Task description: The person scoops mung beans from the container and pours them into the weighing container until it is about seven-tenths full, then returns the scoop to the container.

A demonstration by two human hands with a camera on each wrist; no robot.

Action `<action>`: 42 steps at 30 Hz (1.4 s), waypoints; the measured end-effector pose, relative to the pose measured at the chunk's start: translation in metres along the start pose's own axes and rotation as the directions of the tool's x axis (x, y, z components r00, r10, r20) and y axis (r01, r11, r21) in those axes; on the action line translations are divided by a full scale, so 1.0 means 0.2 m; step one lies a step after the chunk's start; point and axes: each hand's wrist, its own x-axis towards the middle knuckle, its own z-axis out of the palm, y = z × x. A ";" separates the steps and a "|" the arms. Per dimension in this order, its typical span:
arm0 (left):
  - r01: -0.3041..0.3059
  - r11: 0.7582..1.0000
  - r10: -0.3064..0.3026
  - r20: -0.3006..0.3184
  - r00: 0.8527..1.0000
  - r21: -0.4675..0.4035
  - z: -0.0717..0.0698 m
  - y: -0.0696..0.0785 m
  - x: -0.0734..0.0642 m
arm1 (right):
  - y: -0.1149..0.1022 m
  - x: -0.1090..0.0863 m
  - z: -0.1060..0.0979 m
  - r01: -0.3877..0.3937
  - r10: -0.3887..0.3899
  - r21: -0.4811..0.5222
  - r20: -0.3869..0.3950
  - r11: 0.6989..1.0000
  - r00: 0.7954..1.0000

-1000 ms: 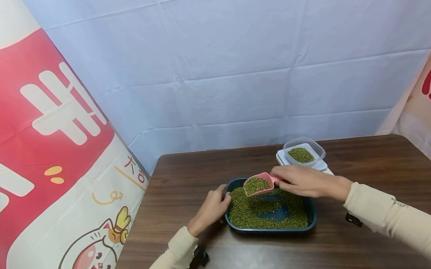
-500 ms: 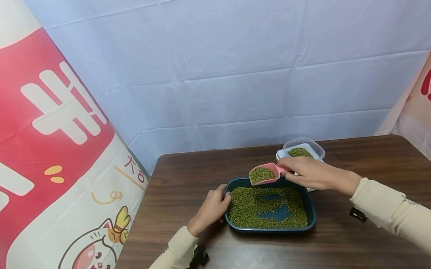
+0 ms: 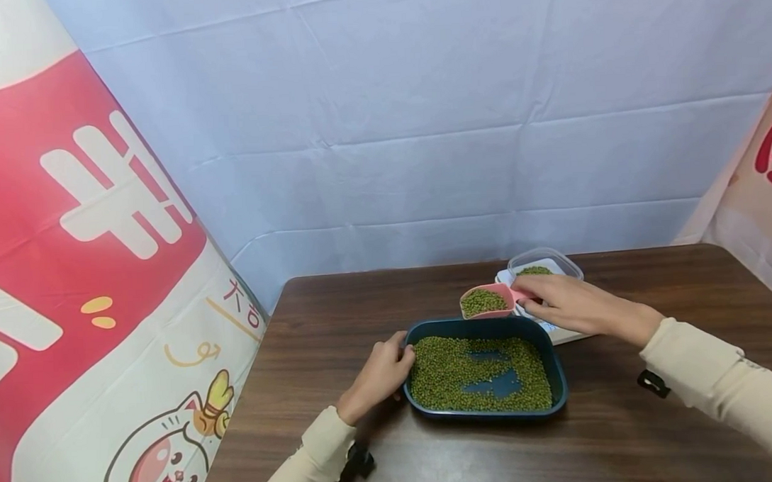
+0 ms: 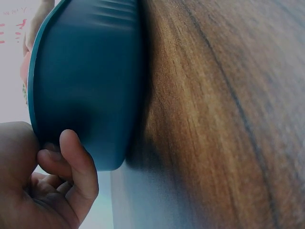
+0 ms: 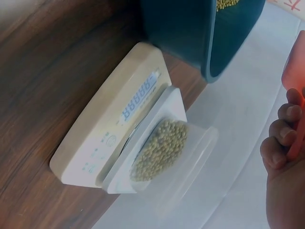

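My right hand (image 3: pixel 576 304) holds the handle of a pink scoop (image 3: pixel 505 292) heaped with green mung beans (image 3: pixel 484 301). The scoop hangs over the far rim of a dark blue tray (image 3: pixel 478 328), whose beans lie spread thin with bare patches of floor. At the tray's left side my left hand (image 3: pixel 379 369) grips the rim; the left wrist view shows curled fingers against the tray wall (image 4: pixel 90 71). Just beyond the scoop, a clear plastic container (image 5: pixel 190 152) with beans sits on a kitchen scale (image 5: pixel 107 126). My right hand partly hides both in the head view.
A brown wooden table (image 3: pixel 337 310) carries everything. White cloth (image 3: pixel 383 163) hangs behind its far edge. A printed red and white banner (image 3: pixel 106 279) stands to the left, and another printed panel (image 3: pixel 761 199) to the right.
My right hand has carried the full scoop from over the tray's middle away to the far right, towards the container. The left hand and tray stay put.
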 end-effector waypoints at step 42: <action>-0.018 1.000 0.018 0.003 1.000 0.005 0.00 0.01 -0.01 | 0.37 -0.14 -0.19 -0.219 0.212 -0.080 -0.096 0.972 0.973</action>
